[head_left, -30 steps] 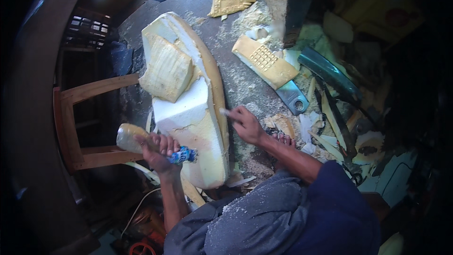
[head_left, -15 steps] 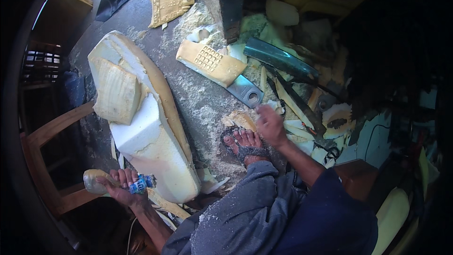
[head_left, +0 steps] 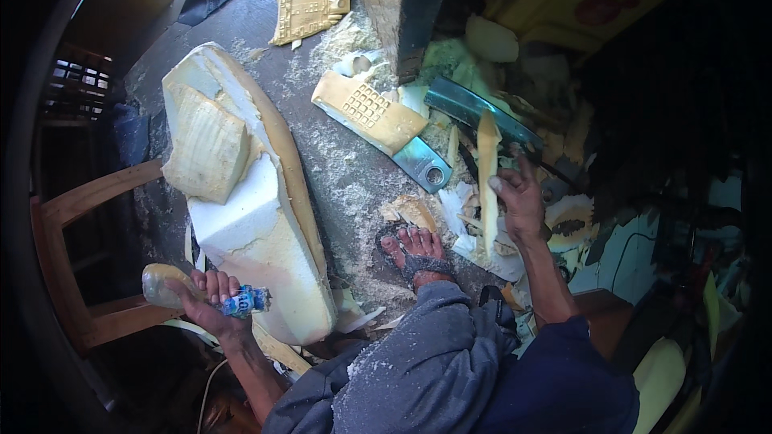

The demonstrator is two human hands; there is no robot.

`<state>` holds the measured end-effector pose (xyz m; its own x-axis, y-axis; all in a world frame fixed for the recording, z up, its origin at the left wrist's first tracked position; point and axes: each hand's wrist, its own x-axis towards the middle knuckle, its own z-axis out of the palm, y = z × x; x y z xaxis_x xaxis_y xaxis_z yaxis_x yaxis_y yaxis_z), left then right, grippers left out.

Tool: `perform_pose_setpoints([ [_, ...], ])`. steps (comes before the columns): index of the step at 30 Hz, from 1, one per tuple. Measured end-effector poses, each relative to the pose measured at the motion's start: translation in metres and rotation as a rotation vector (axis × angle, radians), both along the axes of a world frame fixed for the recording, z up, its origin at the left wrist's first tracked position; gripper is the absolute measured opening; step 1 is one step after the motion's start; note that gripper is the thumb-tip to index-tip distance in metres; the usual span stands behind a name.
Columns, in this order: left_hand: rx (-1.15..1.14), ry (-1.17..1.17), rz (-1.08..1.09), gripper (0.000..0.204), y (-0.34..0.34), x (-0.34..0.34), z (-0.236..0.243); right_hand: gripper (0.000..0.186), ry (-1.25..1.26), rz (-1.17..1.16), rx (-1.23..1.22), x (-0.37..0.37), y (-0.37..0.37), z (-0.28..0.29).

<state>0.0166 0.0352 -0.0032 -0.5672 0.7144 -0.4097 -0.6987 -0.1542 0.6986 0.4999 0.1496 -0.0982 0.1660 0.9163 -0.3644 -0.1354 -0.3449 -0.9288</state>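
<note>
My left hand [head_left: 211, 299] is wrapped around a small plastic bottle [head_left: 163, 284] with a blue label. The bottle lies nearly level beside a long shaped foam block [head_left: 261, 217], which looks like a seat cushion with a looser foam chunk [head_left: 207, 145] on its upper part. Over the scraps on the right, my right hand [head_left: 521, 202] has its thumb against a long, pale yellow foam strip [head_left: 487, 181], apparently gripping it. The strip points away from me, pointed end farthest. Part of the right hand's grip is hidden.
A tan gridded piece [head_left: 366, 108] rests on a metal bar with a hole [head_left: 424, 165]. Beyond it lie a dark teal metal piece [head_left: 470, 108] and a patterned tan plate [head_left: 304, 12]. Foam dust covers the floor around my sandalled foot [head_left: 418, 251]. A wooden frame [head_left: 60, 265] stands left.
My right hand has moved right, from near the holed bar to the scraps, and the foam strip is now at its thumb. My left hand keeps the bottle in nearly the same place.
</note>
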Motion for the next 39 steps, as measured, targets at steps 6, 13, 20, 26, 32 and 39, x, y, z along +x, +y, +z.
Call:
perform_pose_setpoints([
  [6,0.004,-0.023,-0.027,0.060,0.001,0.004,0.003,0.079,0.434,0.120,-0.087,-0.070,0.007,0.008],
  [13,-0.049,-0.028,0.008,0.059,-0.004,0.008,0.008,0.075,0.720,0.350,-0.267,-0.189,0.010,-0.033],
  [20,-0.120,0.007,0.038,0.059,-0.023,0.009,0.015,0.086,0.692,0.457,-0.221,-0.274,0.010,-0.087],
  [26,-0.149,0.005,0.048,0.059,-0.032,0.009,0.012,0.088,0.635,0.493,-0.230,-0.276,0.008,-0.103],
  [32,-0.153,0.009,-0.022,0.059,-0.022,0.015,0.010,0.087,0.494,0.490,-0.168,-0.282,0.008,-0.099],
  [39,-0.168,0.003,-0.043,0.057,-0.018,0.022,0.008,0.087,0.531,0.498,-0.164,-0.284,0.008,-0.088],
])
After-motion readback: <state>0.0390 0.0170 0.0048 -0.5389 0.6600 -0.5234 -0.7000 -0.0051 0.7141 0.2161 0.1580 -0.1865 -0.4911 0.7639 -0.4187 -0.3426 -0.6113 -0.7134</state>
